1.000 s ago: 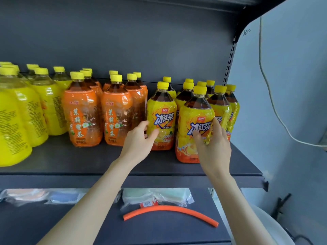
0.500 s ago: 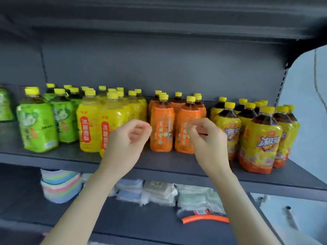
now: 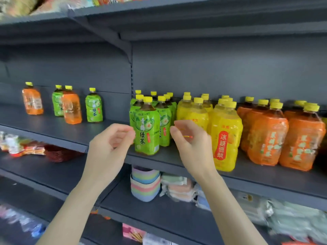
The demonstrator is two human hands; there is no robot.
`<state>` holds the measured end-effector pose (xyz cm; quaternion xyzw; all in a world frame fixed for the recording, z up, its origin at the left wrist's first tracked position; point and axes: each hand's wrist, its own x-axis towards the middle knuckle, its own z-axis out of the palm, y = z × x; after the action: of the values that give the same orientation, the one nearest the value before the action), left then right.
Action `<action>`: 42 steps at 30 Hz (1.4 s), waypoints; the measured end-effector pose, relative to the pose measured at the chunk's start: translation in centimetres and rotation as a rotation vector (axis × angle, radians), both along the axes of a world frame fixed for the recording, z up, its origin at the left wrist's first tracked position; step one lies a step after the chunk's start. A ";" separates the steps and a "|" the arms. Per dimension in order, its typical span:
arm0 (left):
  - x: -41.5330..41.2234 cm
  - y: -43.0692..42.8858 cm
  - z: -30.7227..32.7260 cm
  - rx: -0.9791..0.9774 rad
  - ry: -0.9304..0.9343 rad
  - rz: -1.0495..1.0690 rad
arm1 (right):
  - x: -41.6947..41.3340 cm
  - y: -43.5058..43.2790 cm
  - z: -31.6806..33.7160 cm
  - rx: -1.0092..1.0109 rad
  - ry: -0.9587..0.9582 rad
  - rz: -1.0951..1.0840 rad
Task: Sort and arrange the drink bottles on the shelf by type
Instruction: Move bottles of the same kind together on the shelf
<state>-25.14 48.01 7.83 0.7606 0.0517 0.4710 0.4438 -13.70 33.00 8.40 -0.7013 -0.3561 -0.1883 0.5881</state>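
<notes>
1. Dark grey metal shelf [image 3: 53, 128] with a grey back panel [image 3: 212, 71]; more shelves above and below.
2. Right half, upright in rows from left to right: green bottles [image 3: 146, 128], yellow bottles [image 3: 224, 138], orange bottles [image 3: 269, 138].
3. Left half: four loose bottles [image 3: 93, 106], orange and green mixed.
4. Left hand [image 3: 109, 142] and right hand [image 3: 192, 144] are raised near the green bottles, fingers loosely curled, holding nothing.
5. Lower shelf: stacked pastel bowls [image 3: 145, 184].

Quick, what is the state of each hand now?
Left hand: open, fingers loosely curled, holds nothing.
Right hand: open, fingers loosely curled, holds nothing.
</notes>
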 end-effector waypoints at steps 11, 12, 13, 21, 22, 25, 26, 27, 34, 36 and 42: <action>1.7 19.0 -0.3 -0.025 0.022 0.122 | 3.1 20.2 0.0 0.059 0.008 0.107; 1.8 21.1 -0.4 -0.024 0.036 0.137 | 3.3 22.5 -0.2 0.054 0.027 0.134; 1.8 23.1 -0.5 -0.024 0.040 0.158 | 3.5 24.8 -0.2 0.045 0.036 0.161; 0.7 39.7 -0.5 -0.046 0.015 0.260 | 3.3 42.1 -0.1 -0.008 0.046 0.269; 0.8 41.7 -0.8 -0.053 0.011 0.255 | 3.4 44.1 -0.3 -0.011 0.049 0.267; 1.3 47.8 -1.9 -0.064 0.016 0.214 | 3.2 49.9 -1.2 0.003 0.059 0.222; 1.5 49.8 -2.2 -0.065 0.024 0.194 | 3.1 51.8 -1.5 0.009 0.069 0.200; 1.9 51.6 -2.4 -0.064 0.036 0.173 | 3.1 53.6 -1.7 0.009 0.080 0.178; 7.3 61.6 -1.9 -0.041 0.076 0.011 | 5.2 61.9 -2.0 -0.022 0.104 -0.014; 10.2 63.8 -1.9 -0.043 0.098 -0.009 | 6.7 63.5 -1.8 -0.025 0.111 -0.102; 19.6 69.0 -1.7 -0.086 0.146 -0.057 | 12.9 66.9 -1.6 -0.046 0.166 -0.303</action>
<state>-5.54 117.02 6.10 0.7744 0.0827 0.3988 0.4842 -0.78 99.94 6.83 -0.7735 -0.2006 -0.2081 0.5640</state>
